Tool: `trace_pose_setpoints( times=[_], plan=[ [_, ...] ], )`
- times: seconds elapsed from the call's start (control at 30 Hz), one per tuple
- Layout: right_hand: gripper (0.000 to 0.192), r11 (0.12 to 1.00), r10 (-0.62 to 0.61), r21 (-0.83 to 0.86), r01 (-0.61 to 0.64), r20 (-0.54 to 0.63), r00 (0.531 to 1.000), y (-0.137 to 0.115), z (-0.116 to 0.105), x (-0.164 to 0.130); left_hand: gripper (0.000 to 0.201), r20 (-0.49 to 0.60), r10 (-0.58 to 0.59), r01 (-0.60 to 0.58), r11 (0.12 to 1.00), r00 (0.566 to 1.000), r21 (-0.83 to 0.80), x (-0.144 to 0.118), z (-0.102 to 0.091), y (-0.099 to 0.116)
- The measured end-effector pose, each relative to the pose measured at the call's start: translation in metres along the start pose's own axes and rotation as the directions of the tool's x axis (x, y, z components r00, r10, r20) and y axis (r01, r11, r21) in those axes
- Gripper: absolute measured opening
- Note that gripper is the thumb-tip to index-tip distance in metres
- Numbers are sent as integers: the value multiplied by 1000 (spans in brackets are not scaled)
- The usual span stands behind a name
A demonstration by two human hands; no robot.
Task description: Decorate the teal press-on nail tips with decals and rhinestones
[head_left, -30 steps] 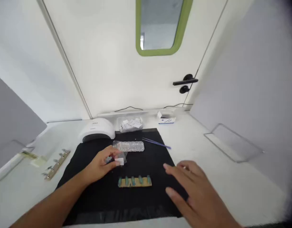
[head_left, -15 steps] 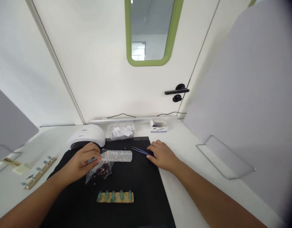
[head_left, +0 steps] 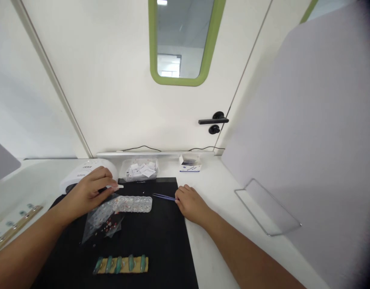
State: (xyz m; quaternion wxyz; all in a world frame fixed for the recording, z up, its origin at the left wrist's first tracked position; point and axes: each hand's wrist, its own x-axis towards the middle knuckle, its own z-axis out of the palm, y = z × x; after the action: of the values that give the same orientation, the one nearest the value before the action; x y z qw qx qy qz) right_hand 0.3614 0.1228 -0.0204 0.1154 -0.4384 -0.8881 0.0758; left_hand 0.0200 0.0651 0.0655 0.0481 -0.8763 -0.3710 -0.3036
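My left hand [head_left: 96, 188] is closed in a pinch, and a small white strip [head_left: 121, 186] sticks out past the fingertips. Just below it lies a clear compartment box [head_left: 134, 204], partly over transparent plastic bags [head_left: 100, 214] that hold small red and pale bits. My right hand [head_left: 191, 202] has its fingers curled round the rear end of blue tweezers [head_left: 163, 196], whose tips point left over the black mat [head_left: 160, 241]. Closer to me on the mat, several green nail tips [head_left: 119, 264] stand in a row on a tan strip [head_left: 146, 265].
A white nail lamp [head_left: 82, 170] stands at the back left. Beside it are a clear tub of paper packets [head_left: 139, 169] and a small open box [head_left: 190, 163]. Another strip with nail tips [head_left: 17, 228] lies far left. A wire stand [head_left: 269, 233] is at the right.
My left hand has let go of the clear compartment box, which now lies flatter, and pinches a white strip. My right fingers have closed round the tweezers. The view has shifted right.
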Motion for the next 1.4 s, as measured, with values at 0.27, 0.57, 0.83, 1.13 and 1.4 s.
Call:
trace_pose_setpoints(
  times=[0.27,0.57,0.83,1.13,1.4],
  plan=[
    [15,993,87,78,-89,27,996,5,-1,-2,12,27,-242,242,970,970,0,-34,-10,-1],
    [13,995,42,91,-45,31,999,-5,-2,-4,28,63,-467,470,881,882,-45,-43,-7,12],
    [18,996,68,51,-67,-11,998,-5,-5,-3,29,83,-458,464,882,885,-78,-30,6,14],
    [19,998,28,62,-25,-50,998,-7,-7,-6,19,252,-360,397,911,898,-115,32,31,9],
    [22,989,97,130,-73,-182,979,-4,-8,-7,30,376,-586,654,752,717,-75,109,69,-16]
  ],
)
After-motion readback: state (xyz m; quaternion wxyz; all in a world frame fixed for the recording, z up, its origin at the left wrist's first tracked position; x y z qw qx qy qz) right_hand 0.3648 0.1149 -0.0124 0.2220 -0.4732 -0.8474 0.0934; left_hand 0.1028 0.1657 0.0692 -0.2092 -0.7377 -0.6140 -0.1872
